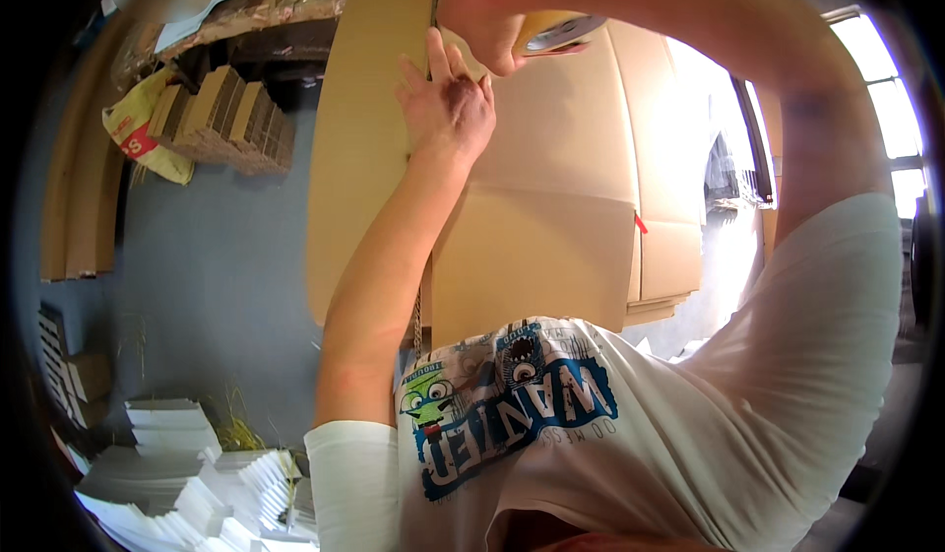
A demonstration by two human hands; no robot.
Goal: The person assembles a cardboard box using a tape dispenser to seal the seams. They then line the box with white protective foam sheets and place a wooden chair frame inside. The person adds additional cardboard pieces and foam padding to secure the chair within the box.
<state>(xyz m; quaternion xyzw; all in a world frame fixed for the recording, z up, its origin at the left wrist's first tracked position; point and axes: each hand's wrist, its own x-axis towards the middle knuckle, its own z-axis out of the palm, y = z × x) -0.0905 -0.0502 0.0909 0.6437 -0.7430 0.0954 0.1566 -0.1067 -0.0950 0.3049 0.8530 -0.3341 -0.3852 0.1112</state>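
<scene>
A large brown cardboard box (551,227) stands in front of me with its flaps folded shut. My left hand (448,109) lies flat on the box near the centre seam, fingers spread and pointing away from me. My right hand (492,25) is at the top of the view, closed around a roll of tan packing tape (556,32) held against the box just beyond my left fingertips. My right arm arcs over from the right side. My white printed shirt fills the lower part of the view.
Grey floor (217,257) lies to the left. Bundles of flat cardboard (231,124) and a yellow bag (148,138) sit at the far left. Stacks of white sheets (187,473) lie at the lower left. More flattened cardboard leans at the left edge. Bright windows are at the right.
</scene>
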